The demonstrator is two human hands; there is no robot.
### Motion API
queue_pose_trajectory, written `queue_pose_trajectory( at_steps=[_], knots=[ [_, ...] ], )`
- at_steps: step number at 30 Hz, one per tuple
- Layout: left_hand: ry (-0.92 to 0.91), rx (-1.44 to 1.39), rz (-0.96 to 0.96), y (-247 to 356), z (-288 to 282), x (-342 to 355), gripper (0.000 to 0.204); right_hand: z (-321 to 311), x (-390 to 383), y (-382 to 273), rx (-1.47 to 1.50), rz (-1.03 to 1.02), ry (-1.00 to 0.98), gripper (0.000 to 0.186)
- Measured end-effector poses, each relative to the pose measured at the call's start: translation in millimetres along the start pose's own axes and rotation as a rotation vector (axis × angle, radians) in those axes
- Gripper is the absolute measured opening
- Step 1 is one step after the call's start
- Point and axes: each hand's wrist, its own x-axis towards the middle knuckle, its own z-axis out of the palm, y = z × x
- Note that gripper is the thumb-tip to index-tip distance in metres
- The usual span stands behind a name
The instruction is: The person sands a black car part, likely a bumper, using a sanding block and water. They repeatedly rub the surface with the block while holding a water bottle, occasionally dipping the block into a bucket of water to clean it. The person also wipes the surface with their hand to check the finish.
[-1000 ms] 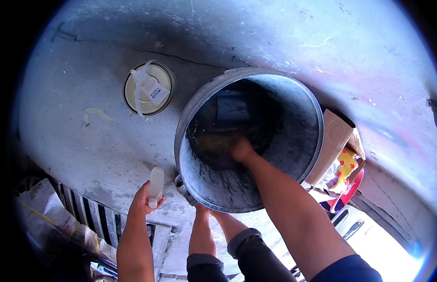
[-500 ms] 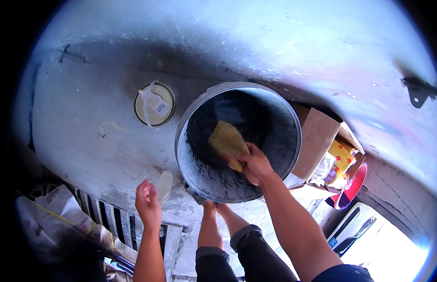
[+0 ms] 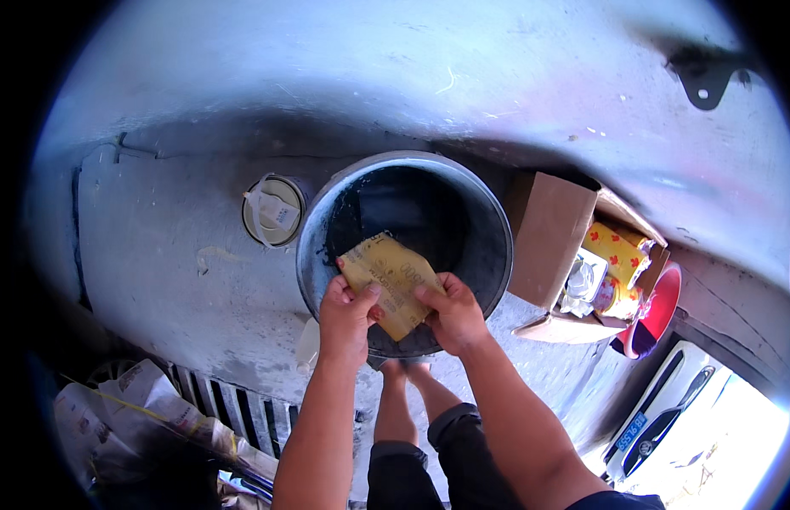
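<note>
A tan sheet of sandpaper [image 3: 393,285], with dark print on its backing, is held over the near part of a large round grey tub [image 3: 490,255]. My left hand [image 3: 345,321] grips its left side, thumb on top and fingers beneath. On the right side, my right hand [image 3: 457,316] pinches it the same way. Its far edge bends slightly. Inside, the tub's bottom is dark and looks wet, with dark streaks along the wall. Beside my left wrist stands a translucent whitish container [image 3: 307,347], partly hidden by my forearm.
A round tin [image 3: 274,211] with a white strap-like handle stands left of the tub. To the right are an open cardboard box [image 3: 543,238] holding yellow patterned packages and a red basin [image 3: 664,297]. A slatted grate [image 3: 233,412] lies lower left; a white car [image 3: 667,408] shows lower right.
My left hand has come in from the left and taken hold of the sandpaper. My right hand has drawn the sheet nearer, and both hands now hold it.
</note>
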Motion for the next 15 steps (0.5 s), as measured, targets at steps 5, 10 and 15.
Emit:
queue_pose_trajectory(
  at_steps=[5, 10, 15],
  knots=[
    [0.049, -0.09, 0.114, -3.7, 5.1, 3.2, 0.026, 7.1, -3.6, -3.5, -0.123, -0.045, 0.122, 0.022],
    [0.107, 0.381, 0.486, -9.8, 23.5, -5.7, 0.029, 4.8, -5.7, 17.2, -0.47, -0.07, 0.204, 0.038],
    [-0.102, 1.208, 1.084, -20.3, 13.2, -35.3, 0.031, -3.2, -21.2, -1.6, 0.38, 0.205, -0.281, 0.086]
  ],
)
